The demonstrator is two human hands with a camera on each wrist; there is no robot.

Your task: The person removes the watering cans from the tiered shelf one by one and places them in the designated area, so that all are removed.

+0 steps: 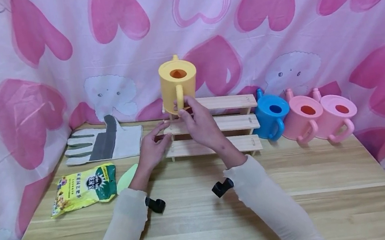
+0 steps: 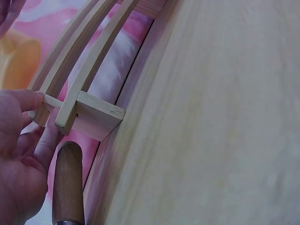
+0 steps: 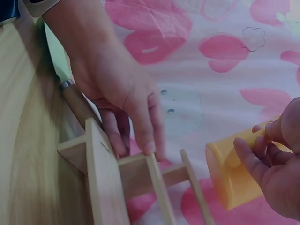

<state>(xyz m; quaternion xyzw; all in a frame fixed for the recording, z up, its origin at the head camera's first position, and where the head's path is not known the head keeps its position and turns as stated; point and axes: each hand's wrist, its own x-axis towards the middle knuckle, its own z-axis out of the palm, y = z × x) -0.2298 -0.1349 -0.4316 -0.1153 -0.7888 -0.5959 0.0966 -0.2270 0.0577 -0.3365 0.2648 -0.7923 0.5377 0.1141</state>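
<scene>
In the head view, my right hand grips a yellow watering can by its handle. The can is upright, its round opening facing up, and it overlaps the left end of the top shelf in this view. A three-tier wooden plant stand stands at the back of the table. My left hand is at its left end. Seen from the right wrist, the left thumb and fingers pinch the end of the middle shelf board. The left wrist view shows fingertips at the board ends.
Right of the stand are a blue watering can and two pink watering cans. On the left lie a grey-and-white glove, a yellow-green packet and a trowel with a pale green blade. A heart-patterned curtain hangs behind.
</scene>
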